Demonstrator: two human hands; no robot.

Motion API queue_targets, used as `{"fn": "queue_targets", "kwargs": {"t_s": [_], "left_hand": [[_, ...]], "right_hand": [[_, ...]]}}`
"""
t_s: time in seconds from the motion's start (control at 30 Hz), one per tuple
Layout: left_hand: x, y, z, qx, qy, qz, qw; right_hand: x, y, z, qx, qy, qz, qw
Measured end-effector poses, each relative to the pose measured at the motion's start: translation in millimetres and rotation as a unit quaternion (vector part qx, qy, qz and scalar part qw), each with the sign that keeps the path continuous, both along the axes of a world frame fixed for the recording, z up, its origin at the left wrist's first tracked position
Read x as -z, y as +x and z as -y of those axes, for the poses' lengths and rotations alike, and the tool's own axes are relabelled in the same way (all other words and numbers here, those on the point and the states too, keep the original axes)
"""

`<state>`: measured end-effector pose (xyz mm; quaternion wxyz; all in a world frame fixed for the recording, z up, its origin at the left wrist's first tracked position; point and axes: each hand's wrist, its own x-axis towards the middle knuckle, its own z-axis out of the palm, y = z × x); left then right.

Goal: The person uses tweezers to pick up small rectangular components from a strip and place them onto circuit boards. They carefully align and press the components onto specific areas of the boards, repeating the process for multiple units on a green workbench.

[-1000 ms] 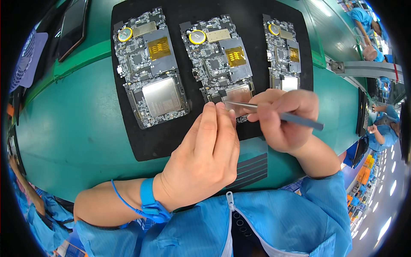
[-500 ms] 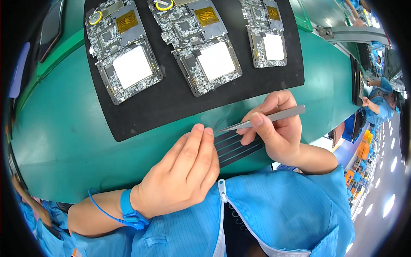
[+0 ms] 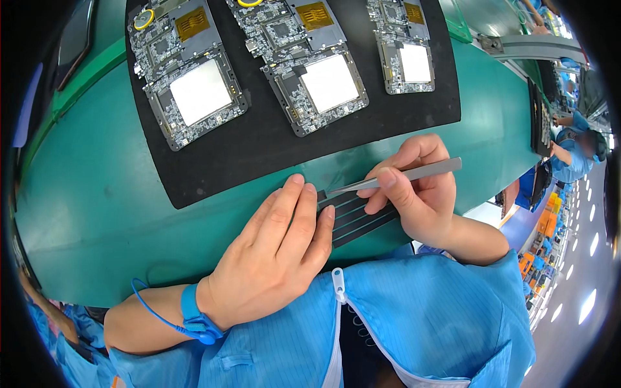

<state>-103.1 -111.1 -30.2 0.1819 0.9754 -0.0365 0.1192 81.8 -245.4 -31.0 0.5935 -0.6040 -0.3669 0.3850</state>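
My right hand [image 3: 420, 194] grips a pair of grey metal tweezers [image 3: 427, 171] like a pen, their tips pointing left. Those tips reach the upper left corner of a set of thin black strips [image 3: 362, 216] lying on the green table. At the strips' left end rests my left hand [image 3: 272, 252], fingers stretched out and thumb apart, with the thumb on the strips. A blue wrist strap with a cord [image 3: 193, 310] circles my left wrist. Whether anything small sits between the tweezer tips cannot be made out.
A black mat [image 3: 259, 165] lies beyond my hands, bearing a left circuit board [image 3: 200, 94], a middle circuit board [image 3: 328, 84] and a right circuit board [image 3: 414, 64], with white and amber patches. Green table [image 3: 97, 226] surrounds it. A person in blue [image 3: 569, 152] works at far right.
My left fingertips have shifted slightly up and left and opened away from the thumb, uncovering the strips' corner. The tweezers have barely moved. The boards and mat appear slightly higher in view.
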Motion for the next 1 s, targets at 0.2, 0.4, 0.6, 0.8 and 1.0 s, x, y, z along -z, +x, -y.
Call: {"fn": "queue_targets", "kwargs": {"t_s": [0.2,0.4,0.6,0.8,1.0], "left_hand": [[-2,0,-2,0.009,0.005,0.0,1.0],[-2,-3,-11,0.029,-0.014,-0.001,0.999],[-23,-13,-56,-0.162,0.104,0.062,0.979],[1,-14,-92,-0.208,0.165,0.047,0.963],[11,-13,-94,-0.203,0.175,0.079,0.96]], "right_hand": [[-2,-5,-5,0.0,-0.012,0.022,1.0],[-14,5,-18,0.033,0.064,-0.06,0.996],[-32,1,-123,0.038,0.041,-0.011,0.998],[-14,-11,-178,-0.021,0.042,-0.057,0.997],[-10,-18,-180,-0.017,0.035,-0.026,0.999]]}}
